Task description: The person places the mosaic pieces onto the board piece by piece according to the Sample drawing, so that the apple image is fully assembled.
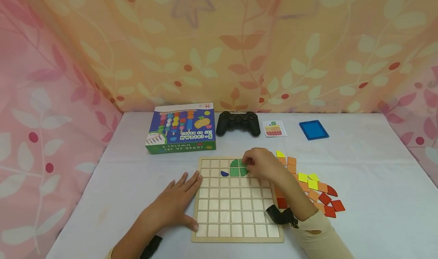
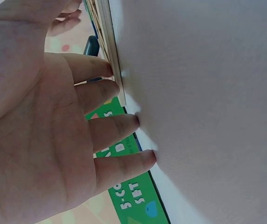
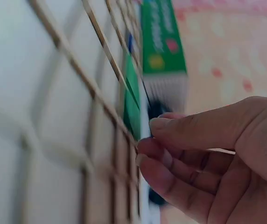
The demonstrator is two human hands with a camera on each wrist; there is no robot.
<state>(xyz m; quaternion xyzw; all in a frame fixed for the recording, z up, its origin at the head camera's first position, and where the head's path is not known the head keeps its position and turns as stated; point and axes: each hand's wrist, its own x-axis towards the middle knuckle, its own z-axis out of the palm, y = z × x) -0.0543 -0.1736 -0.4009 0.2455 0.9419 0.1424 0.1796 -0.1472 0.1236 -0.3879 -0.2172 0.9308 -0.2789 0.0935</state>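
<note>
A light wooden grid board [image 1: 224, 204] lies flat on the white table. Along its left edge rests my left hand [image 1: 172, 204], fingers straight and spread, with the thumb at the lower left edge. Its fingertips touch the board's side and the table in the left wrist view. My right hand [image 1: 265, 164] is over the upper right cells with thumb and index finger curled close together; I cannot tell whether a piece is between them. Beside those fingertips sit several green pieces [image 1: 234, 171] in the grid, partly hidden by the hand. A blue half-round piece [image 1: 224, 173] lies just left of them.
Right of the board lie loose yellow tiles [image 1: 302, 177], orange tiles [image 1: 313, 195] and red tiles [image 1: 338, 205], partly behind my right forearm. Farther back stand a bead-set box [image 1: 181, 131], a black game controller [image 1: 238, 123], a pattern card [image 1: 274, 129] and a blue tray [image 1: 313, 130].
</note>
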